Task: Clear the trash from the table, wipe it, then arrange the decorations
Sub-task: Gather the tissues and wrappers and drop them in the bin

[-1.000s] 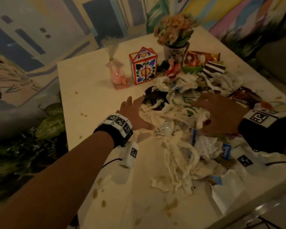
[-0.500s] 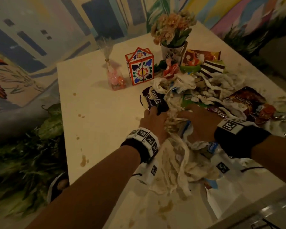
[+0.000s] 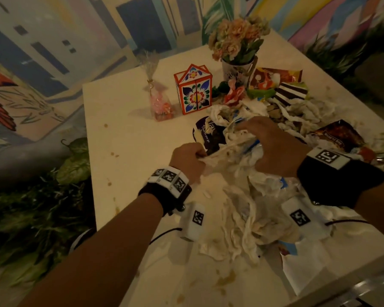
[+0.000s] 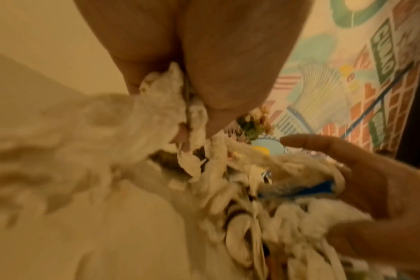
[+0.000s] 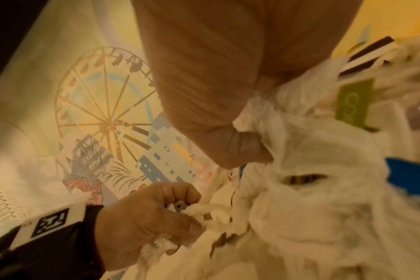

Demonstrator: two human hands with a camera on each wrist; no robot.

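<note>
A heap of crumpled white tissues (image 3: 242, 209) mixed with wrappers covers the near right of the cream table (image 3: 129, 142). My left hand (image 3: 187, 159) grips the left end of the tissue bundle (image 4: 156, 106) in a fist. My right hand (image 3: 268, 147) clutches the upper part of the same tissues (image 5: 300, 151), together with a blue wrapper (image 4: 300, 189). A dark purple packet (image 3: 208, 136) lies just beyond my left hand. Farther back stand a floral paper box (image 3: 193, 90), a clear candy bag (image 3: 160, 100) and a flower vase (image 3: 238, 52).
Snack wrappers (image 3: 273, 78) and a brown packet (image 3: 337, 134) lie at the right of the table. Brown stains (image 3: 114, 154) dot the left side and near edge. Green plants (image 3: 31, 196) stand below the table's left edge. A painted mural wall (image 3: 53, 52) rises behind.
Both hands went from lying spread on the heap to closing on the tissues. They have bunched the tissues together and drawn them up and nearer; the purple packet is now uncovered.
</note>
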